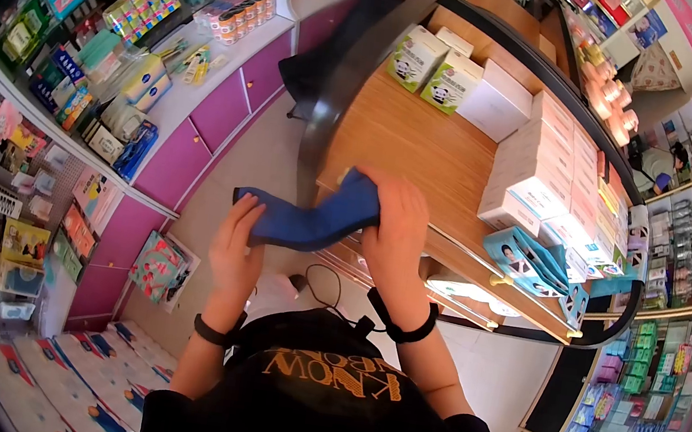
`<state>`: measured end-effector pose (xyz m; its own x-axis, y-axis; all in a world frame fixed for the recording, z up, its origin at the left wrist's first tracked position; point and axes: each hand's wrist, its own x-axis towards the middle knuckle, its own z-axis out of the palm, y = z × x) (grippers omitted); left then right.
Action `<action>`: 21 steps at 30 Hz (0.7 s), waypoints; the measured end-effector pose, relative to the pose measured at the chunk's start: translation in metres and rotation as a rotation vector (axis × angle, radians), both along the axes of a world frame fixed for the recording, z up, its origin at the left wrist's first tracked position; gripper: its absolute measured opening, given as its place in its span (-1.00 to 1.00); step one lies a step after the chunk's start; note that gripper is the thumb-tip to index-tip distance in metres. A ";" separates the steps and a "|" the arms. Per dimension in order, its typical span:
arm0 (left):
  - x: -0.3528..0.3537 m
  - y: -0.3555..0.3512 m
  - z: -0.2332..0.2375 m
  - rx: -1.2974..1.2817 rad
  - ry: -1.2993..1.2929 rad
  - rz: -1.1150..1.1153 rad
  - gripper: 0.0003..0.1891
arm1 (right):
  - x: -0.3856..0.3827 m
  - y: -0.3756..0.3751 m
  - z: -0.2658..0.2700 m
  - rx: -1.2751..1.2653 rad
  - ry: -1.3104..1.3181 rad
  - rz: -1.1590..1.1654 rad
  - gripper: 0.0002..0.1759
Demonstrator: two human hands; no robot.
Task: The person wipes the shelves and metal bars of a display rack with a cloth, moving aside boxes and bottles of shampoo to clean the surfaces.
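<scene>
Fingers of left hand (237, 237) and right hand (399, 216) are holding opposite ends of a dark-edged blue fabric band (310, 223), near a brown wooden counter (433, 153). Slackening either grip would be risking a drop.

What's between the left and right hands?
A bent blue item spans the gap from the left hand to the right hand; the head view shows it.
</scene>
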<state>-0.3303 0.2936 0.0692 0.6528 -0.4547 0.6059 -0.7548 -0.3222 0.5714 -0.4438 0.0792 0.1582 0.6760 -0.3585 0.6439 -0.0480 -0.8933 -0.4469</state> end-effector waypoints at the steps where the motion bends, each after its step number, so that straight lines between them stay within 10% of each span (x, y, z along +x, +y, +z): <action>1: 0.000 0.005 0.006 -0.007 0.017 0.023 -0.41 | 0.006 0.001 0.000 0.006 0.000 0.046 -0.33; 21: 0.005 -0.029 0.027 -0.118 -0.190 -0.173 -0.42 | -0.023 0.010 0.008 0.038 0.123 0.008 -0.30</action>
<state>-0.3254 0.2646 0.0963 0.4409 -0.4685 0.7656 -0.8901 -0.1187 0.4400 -0.4666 0.0897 0.1659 0.7521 -0.3754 0.5418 -0.0974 -0.8763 -0.4719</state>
